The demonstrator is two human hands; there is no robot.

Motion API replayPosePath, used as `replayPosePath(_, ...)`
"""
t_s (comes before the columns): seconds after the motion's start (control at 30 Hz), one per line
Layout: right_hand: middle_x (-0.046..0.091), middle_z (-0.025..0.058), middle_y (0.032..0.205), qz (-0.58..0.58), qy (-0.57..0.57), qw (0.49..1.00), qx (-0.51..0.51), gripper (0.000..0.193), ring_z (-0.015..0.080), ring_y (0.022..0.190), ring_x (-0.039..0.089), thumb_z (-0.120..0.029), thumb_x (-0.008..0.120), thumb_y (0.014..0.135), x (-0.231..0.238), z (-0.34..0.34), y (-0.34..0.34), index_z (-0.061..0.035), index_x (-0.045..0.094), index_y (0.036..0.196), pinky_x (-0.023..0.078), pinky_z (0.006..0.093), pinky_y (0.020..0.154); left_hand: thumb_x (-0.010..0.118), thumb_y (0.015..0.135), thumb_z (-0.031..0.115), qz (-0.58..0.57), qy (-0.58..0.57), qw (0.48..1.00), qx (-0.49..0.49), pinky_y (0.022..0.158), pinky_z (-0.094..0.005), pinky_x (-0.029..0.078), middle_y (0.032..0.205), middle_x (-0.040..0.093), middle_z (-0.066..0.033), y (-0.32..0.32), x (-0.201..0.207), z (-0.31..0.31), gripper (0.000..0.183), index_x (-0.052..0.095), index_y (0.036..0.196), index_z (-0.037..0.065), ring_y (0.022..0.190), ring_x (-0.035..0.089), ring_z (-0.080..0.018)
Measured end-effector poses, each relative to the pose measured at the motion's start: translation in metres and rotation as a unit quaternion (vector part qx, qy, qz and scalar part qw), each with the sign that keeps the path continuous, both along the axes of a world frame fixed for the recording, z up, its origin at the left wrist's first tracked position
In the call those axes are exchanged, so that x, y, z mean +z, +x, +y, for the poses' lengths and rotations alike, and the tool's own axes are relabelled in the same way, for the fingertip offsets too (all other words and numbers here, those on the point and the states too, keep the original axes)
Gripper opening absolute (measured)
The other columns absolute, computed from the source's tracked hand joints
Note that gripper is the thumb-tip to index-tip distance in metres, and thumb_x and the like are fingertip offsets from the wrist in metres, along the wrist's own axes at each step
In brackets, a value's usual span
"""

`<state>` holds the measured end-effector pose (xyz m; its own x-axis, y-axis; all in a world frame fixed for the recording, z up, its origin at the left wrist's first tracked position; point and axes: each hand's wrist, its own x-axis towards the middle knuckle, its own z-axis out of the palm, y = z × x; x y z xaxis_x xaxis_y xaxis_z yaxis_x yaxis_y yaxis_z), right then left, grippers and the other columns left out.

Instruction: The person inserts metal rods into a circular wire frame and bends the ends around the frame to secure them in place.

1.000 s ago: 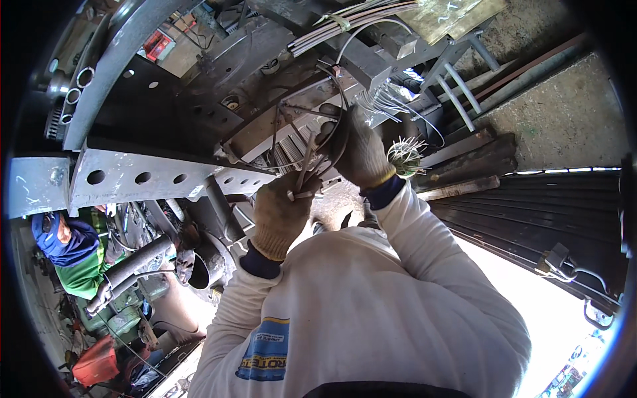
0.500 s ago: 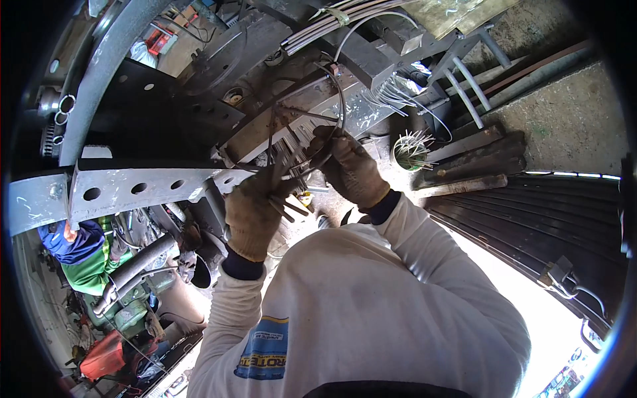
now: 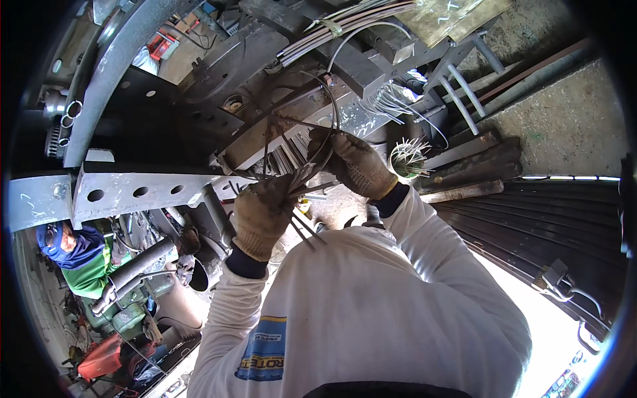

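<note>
Both my hands wear dirty, light knitted work gloves. My left hand is closed round several thin metal rods, whose ends stick out below the fist. Higher up and to the right, my right hand grips a thin metal rod bent into a loop. The loop rises above both hands and comes back down to the left hand. Between the gloves the rods cross, and I cannot tell which piece each finger pinches. Behind the loop, more thin bars lie beside a steel beam.
A long holed steel beam runs in from the left. A bundle of rods lies at the top. Right of my hands stands a bucket of cut rods near timber pieces. A co-worker in green is at the lower left.
My left hand has shifted right, closer to the right hand. The rod ends below it now point down and right. The co-worker at the left has raised their head.
</note>
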<state>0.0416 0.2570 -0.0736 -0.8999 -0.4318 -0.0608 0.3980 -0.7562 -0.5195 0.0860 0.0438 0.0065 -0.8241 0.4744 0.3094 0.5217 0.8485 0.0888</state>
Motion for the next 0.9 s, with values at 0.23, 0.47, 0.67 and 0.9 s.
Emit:
replayPosePath(0.23, 0.064, 0.0119, 0.114, -0.008, 0.006, 0.999, -0.038, 0.043, 0.0215, 0.105, 0.063, -0.030, 0.055, 0.101, -0.005, -0.015, 0.005, 0.0039, 0.053, 0.127, 0.052, 0.0385, 0.094, 0.075, 0.081, 0.037, -0.068, -0.029, 0.995, 0.063, 0.055, -0.0395, 0.052, 0.074, 0.068, -0.0082, -0.010, 0.016, -0.006, 0.028, 0.071, 0.094, 0.012, 0.062, 0.065, -0.0284)
replayPosePath(0.47, 0.069, 0.0099, 0.093, 0.056, 0.347, 0.935, -0.043, 0.030, 0.0181, 0.082, 0.067, -0.025, 0.051, 0.102, 0.028, -0.003, -0.004, 0.0014, 0.064, 0.108, 0.054, 0.0349, 0.073, 0.071, 0.085, 0.045, -0.057, 0.011, 0.996, 0.073, 0.047, -0.0394, 0.048, 0.064, 0.064, -0.0088, -0.009, 0.010, -0.006, 0.031, 0.067, 0.086, 0.014, 0.055, 0.063, -0.0297)
replayPosePath(0.67, 0.062, 0.0145, 0.073, 0.427, 0.672, 0.567, -0.210, 0.021, 0.0338, 0.068, 0.063, -0.018, 0.054, 0.094, 0.034, 0.008, -0.001, -0.0025, 0.060, 0.082, 0.050, 0.0429, 0.063, 0.074, 0.085, 0.032, -0.085, -0.030, 0.993, 0.080, 0.055, -0.0376, 0.052, 0.074, 0.069, -0.0107, 0.020, 0.021, 0.011, 0.027, 0.070, 0.098, 0.009, 0.064, 0.067, -0.0292)
replayPosePath(0.9, 0.067, 0.0120, 0.090, 0.503, 0.713, 0.446, -0.198, 0.019, 0.0269, 0.075, 0.063, -0.018, 0.062, 0.092, 0.093, 0.063, 0.027, -0.0035, 0.063, 0.104, 0.052, 0.0380, 0.063, 0.074, 0.088, 0.014, -0.280, 0.450, 0.820, 0.216, 0.048, -0.0242, 0.041, 0.064, 0.062, -0.0001, 0.052, 0.026, -0.020, 0.011, 0.070, 0.086, 0.004, 0.055, 0.055, -0.0079)
